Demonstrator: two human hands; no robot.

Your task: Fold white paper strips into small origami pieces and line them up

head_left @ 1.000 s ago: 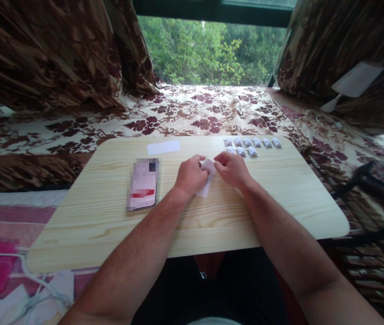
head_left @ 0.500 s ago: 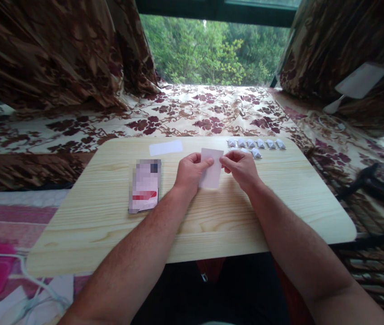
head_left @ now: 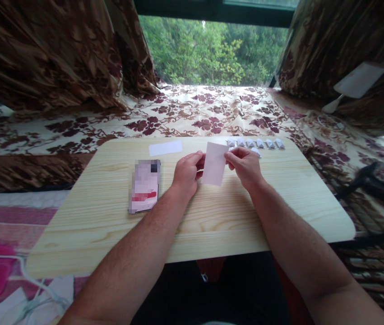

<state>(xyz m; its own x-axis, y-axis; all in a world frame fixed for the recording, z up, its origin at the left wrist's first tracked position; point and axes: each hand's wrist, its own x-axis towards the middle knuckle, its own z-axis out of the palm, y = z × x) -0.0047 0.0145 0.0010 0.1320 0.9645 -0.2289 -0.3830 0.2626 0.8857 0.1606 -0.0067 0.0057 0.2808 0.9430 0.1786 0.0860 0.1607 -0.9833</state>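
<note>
A white sheet of paper (head_left: 215, 163) is held up over the middle of the table, tilted slightly to the right. My right hand (head_left: 244, 164) pinches its right edge between thumb and forefinger. By the sheet's left edge is my left hand (head_left: 187, 171), its thumb lifted off the paper and its fingers apart; whether the fingertips still touch the edge I cannot make out. Behind my right hand sit several small white folded paper pieces (head_left: 260, 143) with raised points, set in rows and partly hidden by that hand.
The pale wooden table (head_left: 300, 203) carries a white paper strip (head_left: 165, 148) at the back and a phone (head_left: 145, 185) left of my forearm. A white lamp (head_left: 359, 80) stands at the right by the curtain. White cables (head_left: 25, 266) and papers lie below the table's left side.
My left thumb has come off the sheet and that hand has drawn slightly left. The sheet has risen and turned a little clockwise, moving right with my right hand.
</note>
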